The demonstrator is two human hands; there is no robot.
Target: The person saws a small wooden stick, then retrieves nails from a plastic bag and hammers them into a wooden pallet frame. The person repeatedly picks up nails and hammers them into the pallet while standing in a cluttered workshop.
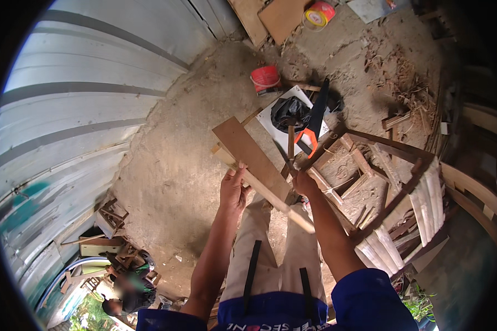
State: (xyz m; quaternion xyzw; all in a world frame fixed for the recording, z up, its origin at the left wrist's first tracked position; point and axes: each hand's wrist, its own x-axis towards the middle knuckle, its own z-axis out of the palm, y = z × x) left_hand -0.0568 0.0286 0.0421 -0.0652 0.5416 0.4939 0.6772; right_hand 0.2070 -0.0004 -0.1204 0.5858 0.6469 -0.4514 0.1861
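Note:
My left hand (234, 189) is closed on a pale wooden strip (273, 197), thumb on top. The strip slants from upper left down to the right, over my knees. Just beyond it lies a flat brown board (250, 156); what supports the board is mostly hidden. My right hand (303, 183), beside the board's right edge, is closed around a hammer-like tool (291, 144) whose exact form I cannot make out. Past that hand, a handsaw (315, 118) with a black blade and orange handle rests by a black plastic bag (290, 112) on a white panel (266, 119).
Wooden frames (364, 160) and slats stand close on my right. A red bucket (265, 79) sits ahead, another red-and-yellow bucket (318, 15) farther off. Corrugated metal wall (88, 110) runs along the left. Another person (132, 289) is at lower left near wood scraps.

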